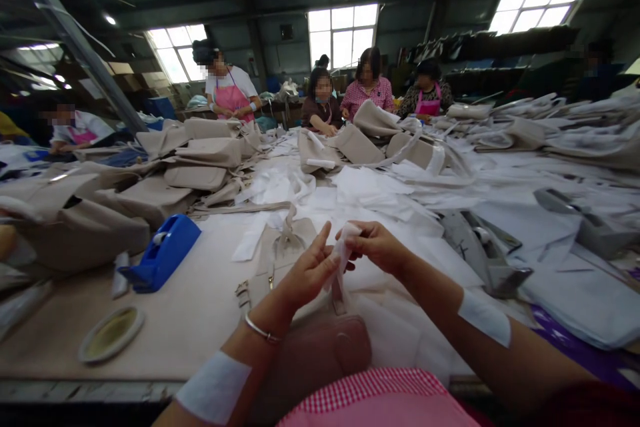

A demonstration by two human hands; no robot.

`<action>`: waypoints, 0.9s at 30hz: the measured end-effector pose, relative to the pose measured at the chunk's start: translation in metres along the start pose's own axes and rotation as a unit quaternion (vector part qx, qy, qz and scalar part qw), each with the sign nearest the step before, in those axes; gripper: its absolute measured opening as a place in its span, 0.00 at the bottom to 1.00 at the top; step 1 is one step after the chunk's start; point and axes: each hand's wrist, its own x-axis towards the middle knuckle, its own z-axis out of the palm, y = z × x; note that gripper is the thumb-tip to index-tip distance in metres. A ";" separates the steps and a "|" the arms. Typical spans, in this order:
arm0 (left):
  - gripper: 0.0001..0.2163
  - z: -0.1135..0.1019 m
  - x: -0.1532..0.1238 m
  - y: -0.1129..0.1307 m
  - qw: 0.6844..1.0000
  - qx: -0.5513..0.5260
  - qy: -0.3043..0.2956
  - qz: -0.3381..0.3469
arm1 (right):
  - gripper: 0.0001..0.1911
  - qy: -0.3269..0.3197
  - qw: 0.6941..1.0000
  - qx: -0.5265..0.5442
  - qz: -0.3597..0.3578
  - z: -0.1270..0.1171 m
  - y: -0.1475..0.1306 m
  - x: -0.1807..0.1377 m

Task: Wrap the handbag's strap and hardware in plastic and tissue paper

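Note:
My left hand (pixel 306 273) and my right hand (pixel 376 245) meet above a beige handbag (pixel 280 253) lying on the table in front of me. Both pinch a small strip of white paper or tissue (pixel 343 255) that wraps a bag strap running down toward my lap. The left thumb and fingers press on its lower part. The right fingers curl around its top end. A silver bangle sits on my left wrist and white patches are stuck on both forearms.
A blue tape dispenser (pixel 163 251) and a round tape roll (pixel 111 333) lie at left. Piles of beige bags (pixel 200 160) and white paper sheets (pixel 380 200) cover the table. Grey bags (pixel 480 247) lie at right. Several people work at the far side.

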 end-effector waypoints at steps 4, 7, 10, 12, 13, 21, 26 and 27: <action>0.27 -0.009 -0.003 0.003 0.992 0.012 -0.045 -0.116 | 0.21 0.046 0.997 -0.064 -0.010 -0.008 -0.009 -0.002; 0.24 -0.006 -0.006 0.008 0.984 0.107 -0.051 -0.136 | 0.21 0.072 0.996 -0.058 0.007 -0.008 -0.005 -0.006; 0.23 0.002 -0.010 0.012 0.967 0.183 -0.036 -0.171 | 0.22 0.099 0.994 -0.046 0.024 -0.004 0.000 -0.008; 0.22 0.009 -0.012 0.013 0.959 0.208 -0.011 -0.191 | 0.22 0.112 0.992 -0.044 0.032 -0.001 0.003 -0.009; 0.21 0.012 -0.013 0.014 0.956 0.218 0.002 -0.195 | 0.22 0.119 0.991 -0.044 0.034 0.000 0.004 -0.010; 0.16 0.032 -0.017 0.019 0.946 0.271 0.059 -0.167 | 0.29 0.013 0.998 0.016 0.064 -0.002 0.024 -0.038; 0.15 0.035 -0.013 0.012 0.946 0.284 0.047 -0.146 | 0.21 0.064 0.996 0.030 0.062 0.017 0.039 -0.044; 0.15 0.036 -0.013 0.011 0.945 0.292 0.049 -0.139 | 0.20 0.082 0.995 0.019 0.060 0.021 0.041 -0.042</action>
